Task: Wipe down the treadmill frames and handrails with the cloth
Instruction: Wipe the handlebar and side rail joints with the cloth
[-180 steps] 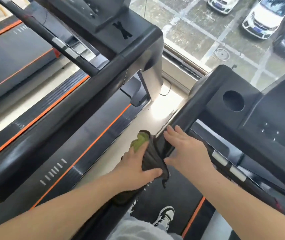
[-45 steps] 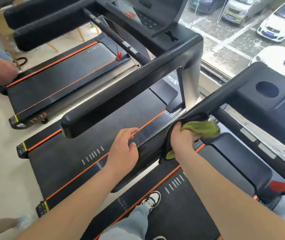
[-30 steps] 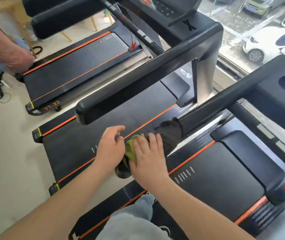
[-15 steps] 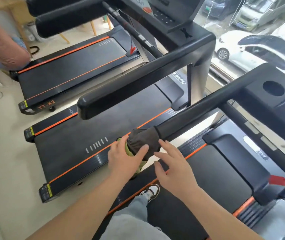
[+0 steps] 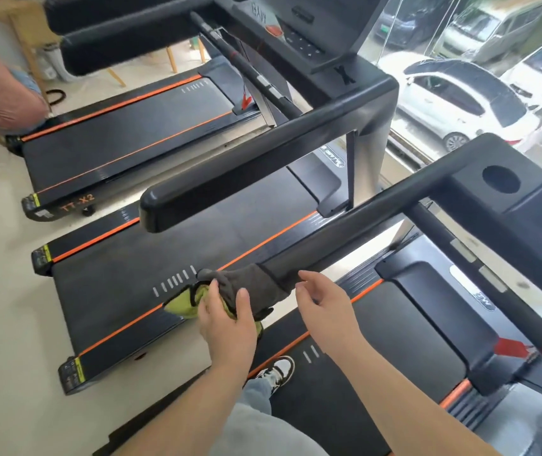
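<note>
Black treadmills [image 5: 151, 149] fill the room, and the left hand [image 5: 227, 327] grips a cloth [image 5: 246, 287] wrapped over the handrail [image 5: 378, 218] end while the right hand [image 5: 325, 311] hangs loose beside it.

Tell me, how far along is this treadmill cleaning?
Done: I can't judge from this view which surfaces are already clean. In hand: the left hand grips the grey-and-green cloth wrapped over the near end of the handrail, while the right hand hovers open beside it. Left: the next treadmill's handrail and the far treadmill have no cloth on them.
</note>
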A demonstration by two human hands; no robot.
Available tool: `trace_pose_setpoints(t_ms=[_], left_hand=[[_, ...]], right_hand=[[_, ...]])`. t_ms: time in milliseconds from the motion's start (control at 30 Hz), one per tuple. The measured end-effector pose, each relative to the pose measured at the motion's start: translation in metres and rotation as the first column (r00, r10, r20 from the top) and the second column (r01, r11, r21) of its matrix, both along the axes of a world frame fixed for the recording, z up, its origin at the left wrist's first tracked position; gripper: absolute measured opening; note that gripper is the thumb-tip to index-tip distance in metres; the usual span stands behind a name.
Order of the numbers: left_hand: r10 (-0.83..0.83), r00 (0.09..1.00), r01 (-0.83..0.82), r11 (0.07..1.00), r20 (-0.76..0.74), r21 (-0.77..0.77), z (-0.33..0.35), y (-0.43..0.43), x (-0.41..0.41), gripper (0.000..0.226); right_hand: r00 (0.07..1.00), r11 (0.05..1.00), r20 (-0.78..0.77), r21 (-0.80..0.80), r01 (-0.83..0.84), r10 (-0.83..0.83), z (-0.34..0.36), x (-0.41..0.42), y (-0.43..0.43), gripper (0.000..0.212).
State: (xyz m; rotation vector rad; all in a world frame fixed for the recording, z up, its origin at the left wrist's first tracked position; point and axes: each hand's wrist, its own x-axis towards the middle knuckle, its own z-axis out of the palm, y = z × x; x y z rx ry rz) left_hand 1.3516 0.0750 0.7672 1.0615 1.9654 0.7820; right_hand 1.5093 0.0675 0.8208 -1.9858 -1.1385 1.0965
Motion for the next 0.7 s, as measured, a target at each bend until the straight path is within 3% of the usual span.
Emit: trace_pose_setpoints(t_ms=[67, 133, 200, 267, 333, 400, 467, 600, 700], left_hand=[[-0.18, 0.974, 0.174, 0.983, -0.138, -0.053, 0.001, 0.036, -0.009, 0.069], [-0.457, 0.877, 0.418, 0.878, -0.146, -0.235, 0.018, 0.077, -0.014, 0.076], [-0.671, 0.733, 0.597, 0.713, -0.112, -0.369, 0.029, 0.107, -0.003, 0.095], [-0.782, 0.545, 0.667, 0.623, -0.301, -0.41, 0.032, 0.114, 0.03, 0.096], [-0.723, 0.359, 0.684, 0.634, -0.591, -0.36, 0.028, 0.097, 0.058, 0.08], [-0.64, 0.217, 0.708, 0.623, -0.737, -0.332, 0.023, 0.083, 0.076, 0.075], [-0.607, 0.158, 0.753, 0.584, -0.779, -0.303, 0.016, 0.089, 0.092, 0.079], [-0.669, 0.006, 0.873, 0.366, -0.743, -0.323, 0.014, 0.129, 0.158, 0.08], [-0.666, -0.047, 0.931, 0.241, -0.744, -0.274, 0.019, 0.158, 0.216, 0.077]], right_hand=[[1.0, 1.0, 0.002, -0.001, 0.012, -0.012, 0.002, 0.006, 0.007, 0.034], [1.0, 1.0, 0.004, 0.003, 0.028, -0.028, 0.005, 0.015, 0.014, 0.032], [0.999, 0.999, 0.005, 0.005, 0.048, -0.048, 0.006, 0.022, 0.022, 0.03], [0.996, 0.996, 0.002, 0.002, 0.095, -0.095, 0.006, 0.033, 0.028, 0.03], [0.989, 0.989, -0.011, 0.012, 0.148, -0.148, 0.009, 0.042, 0.03, 0.029], [0.978, 0.978, -0.021, 0.015, 0.209, -0.209, 0.01, 0.059, 0.032, 0.029], [0.965, 0.965, -0.021, 0.005, 0.261, -0.26, 0.011, 0.081, 0.035, 0.03], [0.938, 0.939, 0.028, -0.002, 0.345, -0.345, 0.014, 0.124, 0.042, 0.03], [0.896, 0.896, -0.004, 0.003, 0.444, -0.444, 0.022, 0.151, 0.035, 0.025]])
